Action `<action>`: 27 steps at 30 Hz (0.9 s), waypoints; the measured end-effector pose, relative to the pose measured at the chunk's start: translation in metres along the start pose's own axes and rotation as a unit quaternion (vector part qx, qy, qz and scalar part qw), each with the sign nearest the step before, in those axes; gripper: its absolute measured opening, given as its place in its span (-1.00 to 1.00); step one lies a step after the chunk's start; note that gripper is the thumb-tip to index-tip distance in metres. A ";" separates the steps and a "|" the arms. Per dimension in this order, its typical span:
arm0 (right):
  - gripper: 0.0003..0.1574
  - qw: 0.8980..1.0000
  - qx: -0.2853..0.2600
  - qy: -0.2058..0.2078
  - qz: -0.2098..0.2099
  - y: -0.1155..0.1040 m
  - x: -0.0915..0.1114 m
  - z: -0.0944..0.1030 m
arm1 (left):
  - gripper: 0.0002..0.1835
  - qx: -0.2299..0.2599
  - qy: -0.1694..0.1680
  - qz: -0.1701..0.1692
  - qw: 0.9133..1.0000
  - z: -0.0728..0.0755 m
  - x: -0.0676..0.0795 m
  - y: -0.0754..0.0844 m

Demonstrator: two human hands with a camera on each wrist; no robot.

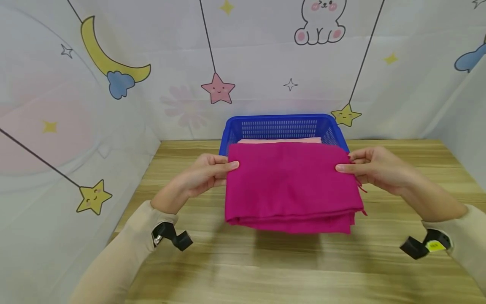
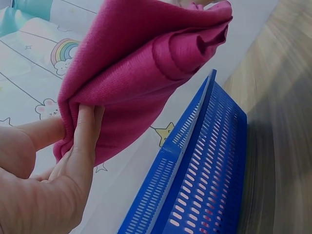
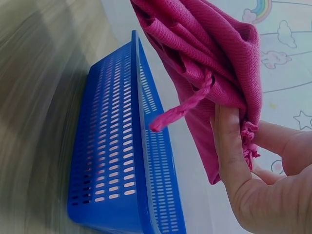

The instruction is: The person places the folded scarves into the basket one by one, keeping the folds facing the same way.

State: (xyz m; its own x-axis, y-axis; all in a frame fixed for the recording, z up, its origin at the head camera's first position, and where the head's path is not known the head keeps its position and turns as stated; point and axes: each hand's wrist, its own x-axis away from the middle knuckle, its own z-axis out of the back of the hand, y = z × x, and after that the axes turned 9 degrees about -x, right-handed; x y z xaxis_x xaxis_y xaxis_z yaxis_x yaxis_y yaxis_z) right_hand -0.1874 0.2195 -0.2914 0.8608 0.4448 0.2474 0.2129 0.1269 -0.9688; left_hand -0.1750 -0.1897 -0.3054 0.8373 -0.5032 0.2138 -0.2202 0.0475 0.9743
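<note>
A folded magenta scarf (image 1: pixel 292 181) with twisted fringe hangs in the air between both hands, overlapping the front of a blue plastic basket (image 1: pixel 279 119) in the head view. My left hand (image 1: pixel 203 174) pinches the scarf's left edge, thumb on the near face and fingers behind. At the opposite edge my right hand (image 1: pixel 376 169) pinches it the same way, next to the fringe. Rolled, stacked layers of the scarf (image 2: pixel 131 63) show in the left wrist view. One twisted tassel (image 3: pixel 183 108) dangles from the folds in the right wrist view.
Light pink fabric (image 1: pixel 281 140) lies inside the basket, partly hidden by the scarf. The basket stands at the back of a wooden table (image 1: pixel 284 274), near a white printed backdrop (image 1: pixel 262 55). Black camera mounts (image 1: pixel 171 236) sit on both wrists.
</note>
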 end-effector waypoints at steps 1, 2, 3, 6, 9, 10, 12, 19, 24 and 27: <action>-0.89 1.000 0.001 0.000 -0.001 -0.001 0.000 0.001 | -0.74 0.000 -0.001 -0.002 1.000 0.000 -0.001 0.000; -0.89 1.000 0.001 0.000 -0.002 -0.001 -0.001 0.001 | -0.74 0.000 -0.001 -0.003 1.000 0.000 -0.002 0.001; -0.88 1.000 0.000 -0.002 -0.002 -0.002 -0.001 0.002 | -0.74 0.001 -0.003 -0.004 1.000 0.000 -0.002 0.001; -0.88 1.000 0.003 -0.006 -0.004 -0.004 -0.003 0.003 | -0.71 -0.001 -0.003 -0.008 1.000 0.001 -0.005 0.003; -0.86 1.000 0.011 -0.005 -0.006 -0.005 -0.005 0.005 | -0.69 -0.002 0.001 -0.008 1.000 0.001 -0.008 0.004; -0.85 1.000 0.013 -0.003 -0.008 -0.006 -0.005 0.005 | -0.69 -0.002 0.004 -0.006 1.000 0.001 -0.009 0.005; -0.82 1.000 0.014 0.001 -0.012 -0.007 -0.007 0.006 | -0.69 0.000 0.008 -0.005 1.000 0.001 -0.011 0.006; -0.61 1.000 0.015 0.009 -0.010 -0.012 -0.013 0.005 | -0.65 0.011 0.028 0.003 1.000 0.005 -0.015 0.007; -0.56 1.000 0.017 0.011 -0.008 -0.016 -0.017 0.005 | -0.56 0.005 0.032 0.002 0.999 0.009 -0.016 0.007; -0.56 1.000 0.015 0.012 -0.012 -0.018 -0.021 0.005 | -0.57 0.004 0.038 0.004 0.999 0.010 -0.018 0.008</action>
State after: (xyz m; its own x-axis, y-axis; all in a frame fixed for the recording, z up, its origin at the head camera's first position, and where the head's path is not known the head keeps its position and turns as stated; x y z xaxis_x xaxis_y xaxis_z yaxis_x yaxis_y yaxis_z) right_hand -0.2114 0.2128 -0.2790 0.8660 0.4207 0.2703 0.2201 0.1646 -0.9615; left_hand -0.1974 -0.1891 -0.3022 0.8711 -0.4357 0.2264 -0.2302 0.0449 0.9721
